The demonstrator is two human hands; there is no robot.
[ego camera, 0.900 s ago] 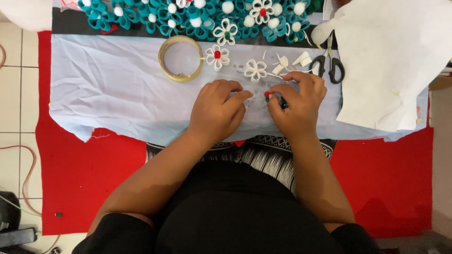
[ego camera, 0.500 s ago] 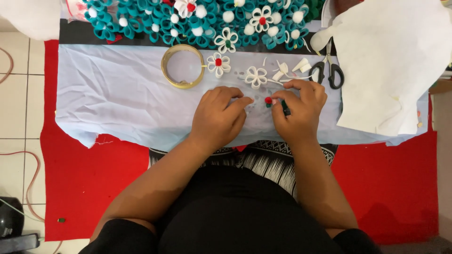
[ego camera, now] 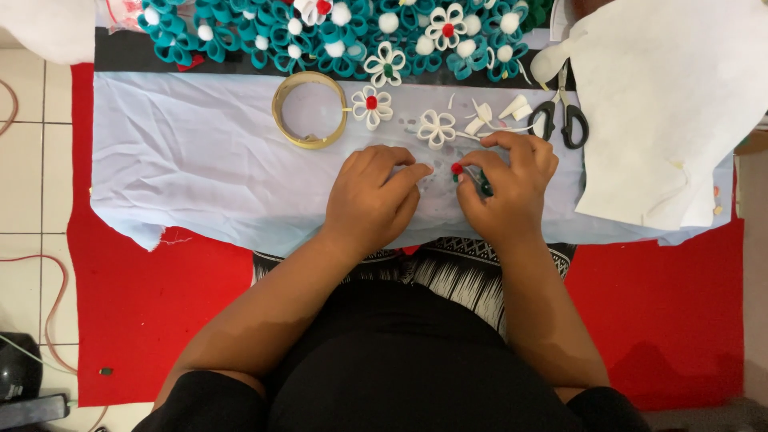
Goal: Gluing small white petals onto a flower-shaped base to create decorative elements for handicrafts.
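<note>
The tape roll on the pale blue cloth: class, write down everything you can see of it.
The tape roll is a flat ring with a yellowish-tan rim and an open middle that shows the pale blue cloth beneath. It lies flat, beyond the left hand, and no hand touches it. A white flower with a red centre lies just at its right edge.

We count two hands, the left hand and the right hand, over one pale blue cloth. On it we see one yellow ring, one pair of black-handled scissors and two loose white flowers. One red bead shows between the fingers. The teal and white rosettes along the top are too many to count surely.
</note>
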